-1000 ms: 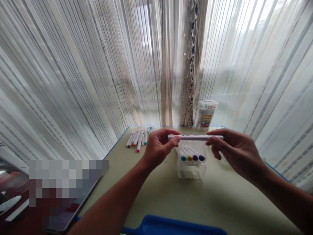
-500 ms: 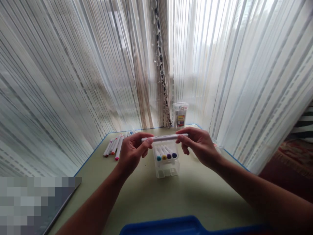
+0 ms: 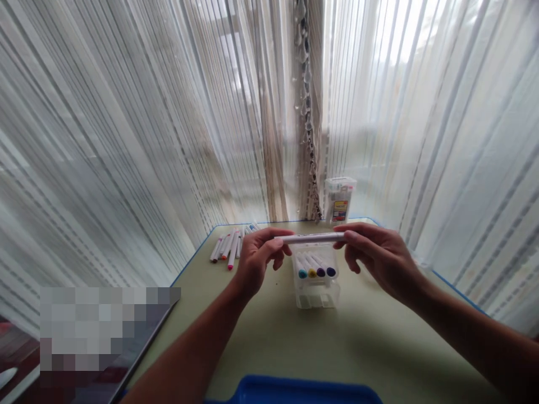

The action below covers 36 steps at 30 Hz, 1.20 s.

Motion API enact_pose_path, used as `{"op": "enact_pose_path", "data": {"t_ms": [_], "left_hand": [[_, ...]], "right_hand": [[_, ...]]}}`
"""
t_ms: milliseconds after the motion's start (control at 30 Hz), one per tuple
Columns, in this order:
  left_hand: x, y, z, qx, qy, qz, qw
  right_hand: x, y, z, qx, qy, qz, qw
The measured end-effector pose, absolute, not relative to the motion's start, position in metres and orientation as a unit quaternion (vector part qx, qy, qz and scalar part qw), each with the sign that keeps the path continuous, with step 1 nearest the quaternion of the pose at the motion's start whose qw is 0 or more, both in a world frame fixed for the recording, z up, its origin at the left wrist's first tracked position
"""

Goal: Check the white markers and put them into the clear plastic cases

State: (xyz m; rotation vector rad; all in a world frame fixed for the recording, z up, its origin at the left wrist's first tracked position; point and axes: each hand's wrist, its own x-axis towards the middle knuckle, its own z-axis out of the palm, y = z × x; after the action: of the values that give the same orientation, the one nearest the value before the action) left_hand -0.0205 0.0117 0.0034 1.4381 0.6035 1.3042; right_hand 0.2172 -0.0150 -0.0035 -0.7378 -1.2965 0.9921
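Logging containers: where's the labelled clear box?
Head view, right of centre: the labelled box stands at the far edge of the table, by the curtain, right of the bead string.

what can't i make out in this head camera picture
In the head view:
White marker: far right end covered by the right hand.
Loose markers: some partly behind the left hand.
Label on the clear case: print too small.
Blue object: cut off by the bottom edge.
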Motion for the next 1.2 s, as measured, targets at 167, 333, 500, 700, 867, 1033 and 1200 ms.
{"op": "enact_pose_path", "data": {"t_ms": [167, 333, 500, 700, 867, 1033, 1200], "left_hand": [[-0.018, 0.010, 0.004, 0.582, 0.244, 0.553, 0.544], [-0.018, 0.010, 0.004, 0.578, 0.236, 0.557, 0.548], [-0.018, 0.011, 0.003, 0.589, 0.239, 0.555, 0.536], [-0.017, 0.010, 0.004, 0.607, 0.247, 0.560, 0.507], [-0.016, 0.008, 0.006, 0.607, 0.246, 0.559, 0.509], [-0.015, 0.008, 0.006, 0.603, 0.257, 0.555, 0.512], [-0.013, 0.010, 0.004, 0.613, 0.234, 0.560, 0.506]], "right_hand": [[0.218, -0.018, -0.003, -0.339, -0.545, 0.434, 0.632], [0.218, -0.019, -0.002, -0.340, -0.540, 0.444, 0.629], [0.215, -0.020, 0.000, -0.339, -0.526, 0.443, 0.642], [0.217, -0.017, -0.005, -0.366, -0.531, 0.407, 0.647], [0.221, -0.017, -0.008, -0.386, -0.545, 0.382, 0.638], [0.220, -0.016, -0.009, -0.387, -0.555, 0.368, 0.638], [0.220, -0.016, -0.009, -0.411, -0.568, 0.335, 0.630]]}}
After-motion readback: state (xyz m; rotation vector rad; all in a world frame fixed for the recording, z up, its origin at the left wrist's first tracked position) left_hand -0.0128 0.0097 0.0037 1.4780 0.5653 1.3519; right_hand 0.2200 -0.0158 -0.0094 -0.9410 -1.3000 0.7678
